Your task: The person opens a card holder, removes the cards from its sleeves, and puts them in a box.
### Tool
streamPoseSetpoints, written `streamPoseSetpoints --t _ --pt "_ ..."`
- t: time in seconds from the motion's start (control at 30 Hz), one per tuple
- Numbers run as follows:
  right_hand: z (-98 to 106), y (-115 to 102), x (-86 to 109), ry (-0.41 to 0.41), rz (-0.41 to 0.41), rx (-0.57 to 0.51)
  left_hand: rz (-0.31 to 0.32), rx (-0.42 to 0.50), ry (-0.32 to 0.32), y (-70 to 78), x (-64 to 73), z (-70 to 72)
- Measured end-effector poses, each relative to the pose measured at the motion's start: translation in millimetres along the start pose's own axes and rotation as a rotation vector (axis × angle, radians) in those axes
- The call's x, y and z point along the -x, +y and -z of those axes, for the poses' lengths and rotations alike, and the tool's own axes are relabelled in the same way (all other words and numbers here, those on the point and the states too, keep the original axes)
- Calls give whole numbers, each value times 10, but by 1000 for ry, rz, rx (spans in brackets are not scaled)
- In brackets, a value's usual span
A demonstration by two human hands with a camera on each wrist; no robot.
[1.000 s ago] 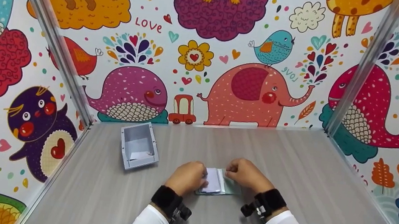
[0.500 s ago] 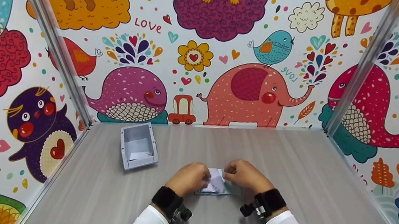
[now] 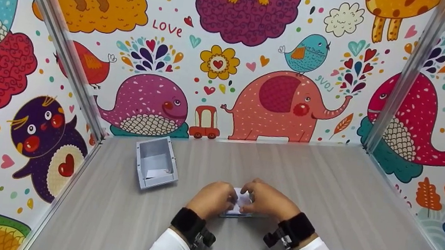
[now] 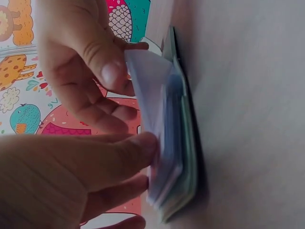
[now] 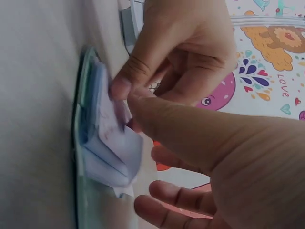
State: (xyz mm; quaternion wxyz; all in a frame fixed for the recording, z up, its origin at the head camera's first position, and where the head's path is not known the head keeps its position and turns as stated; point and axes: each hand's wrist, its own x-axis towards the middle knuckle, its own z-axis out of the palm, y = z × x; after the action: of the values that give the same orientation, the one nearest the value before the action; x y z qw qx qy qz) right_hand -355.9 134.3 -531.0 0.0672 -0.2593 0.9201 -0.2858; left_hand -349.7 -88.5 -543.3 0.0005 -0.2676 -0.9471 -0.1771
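Observation:
A small card holder lies opened on the table, with a green cover and clear sleeves fanned up from it. My left hand pinches the sleeves' edge, thumb in front and fingers behind, in the left wrist view. My right hand is over the holder's right part, its thumb and fingers apart. In the right wrist view its thumb reaches close to the left thumb, beside a bent-up sleeve, and its other fingers are loosely bent. The hands hide much of the holder in the head view.
A grey open box stands at the back left of the table, with a white card inside. The wood-grain table meets printed walls at the back and sides, with metal posts at the corners.
My right hand has moved left over the holder, turning a sleeve leftward, and its thumb and fingers have spread. The left hand stays at nearly the same place. The grey box has not moved.

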Motion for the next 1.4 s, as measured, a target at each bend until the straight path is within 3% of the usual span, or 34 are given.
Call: streamPoseSetpoints --t 0.33,0.4,0.6,0.77,1.03,1.27,1.4 --pt "-25 43 -16 63 92 67 3 23 35 6 13 -8" --pt "-19 51 -22 84 62 80 10 20 37 11 22 -8" --pt "29 82 -31 157 -137 38 20 -10 9 42 38 1" --pt "71 167 -22 157 -232 21 45 -44 17 56 68 0" --pt "39 311 -37 125 -272 24 128 -59 17 80 53 -3" --pt "46 254 -49 185 -289 15 101 -67 42 80 72 17" --pt "30 183 -75 186 -249 -74 85 -83 48 66 64 24"
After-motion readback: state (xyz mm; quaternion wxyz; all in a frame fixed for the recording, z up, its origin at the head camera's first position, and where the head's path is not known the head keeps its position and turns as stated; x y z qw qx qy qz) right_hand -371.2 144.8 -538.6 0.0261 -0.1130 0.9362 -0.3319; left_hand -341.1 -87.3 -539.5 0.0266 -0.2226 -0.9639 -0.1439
